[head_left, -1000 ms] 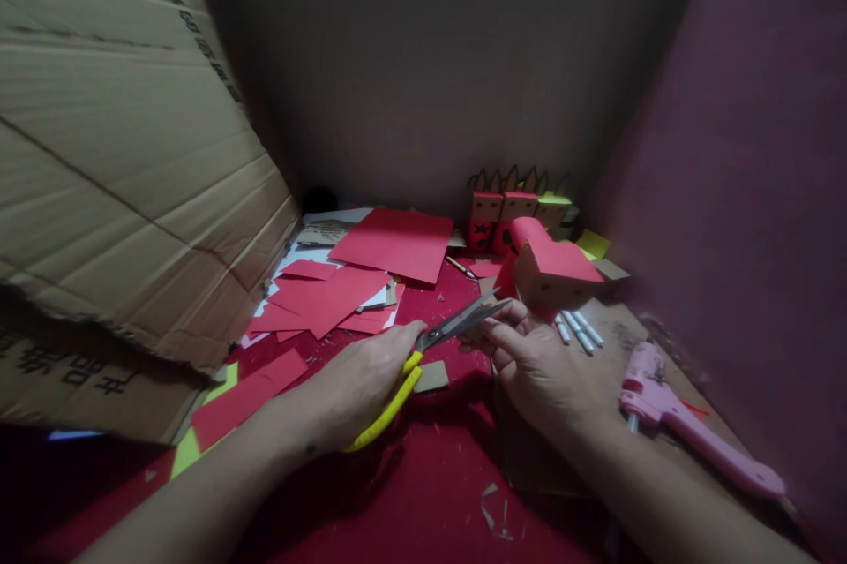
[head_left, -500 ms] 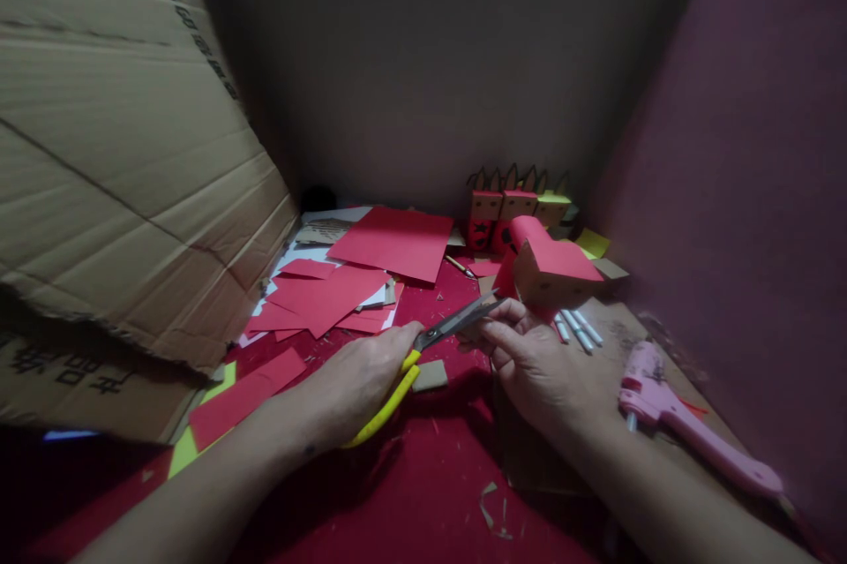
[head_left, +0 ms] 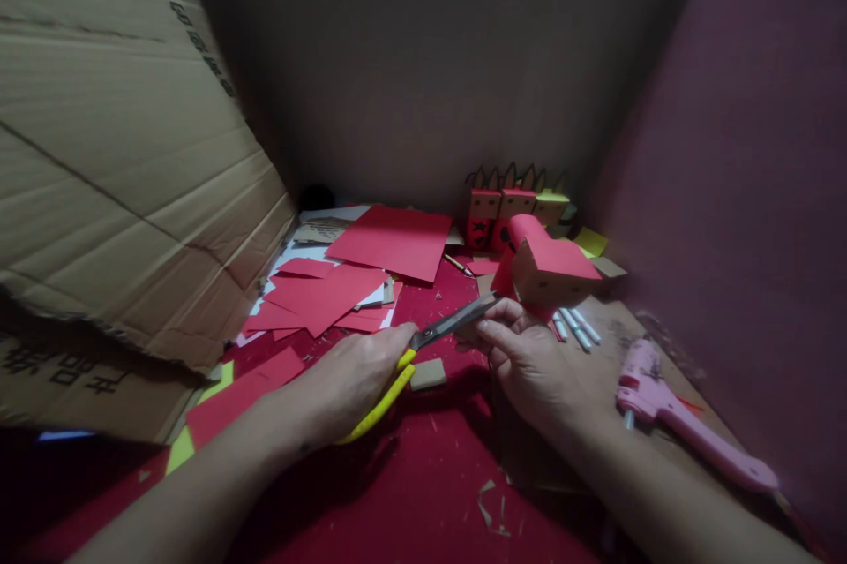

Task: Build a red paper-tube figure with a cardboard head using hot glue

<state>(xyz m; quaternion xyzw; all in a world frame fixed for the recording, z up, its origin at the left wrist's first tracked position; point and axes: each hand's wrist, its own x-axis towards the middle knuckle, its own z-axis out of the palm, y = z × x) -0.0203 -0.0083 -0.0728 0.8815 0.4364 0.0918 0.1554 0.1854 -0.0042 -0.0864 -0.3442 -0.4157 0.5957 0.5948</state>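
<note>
My left hand (head_left: 361,374) is wrapped round the yellow handles of a pair of scissors (head_left: 456,321), whose blades point up and to the right. The blade tips reach the fingers of my right hand (head_left: 529,361), which are pinched together; what they hold is too small and dark to make out. Just beyond that hand is a red paper and cardboard figure (head_left: 559,273) with a box-shaped head. Below the blades, a small cardboard square (head_left: 429,374) lies on the red tabletop (head_left: 423,476).
Red paper sheets (head_left: 393,242) are piled at the back left. Several small box figures (head_left: 520,202) stand against the wall. On the right, glue sticks (head_left: 575,328) and a pink glue gun (head_left: 688,423) lie on cardboard. A large cardboard panel (head_left: 132,149) leans in from the left.
The scissor blades have closed together near my right fingertips. Both hands otherwise keep nearly the same place, and the view has shifted very slightly.
</note>
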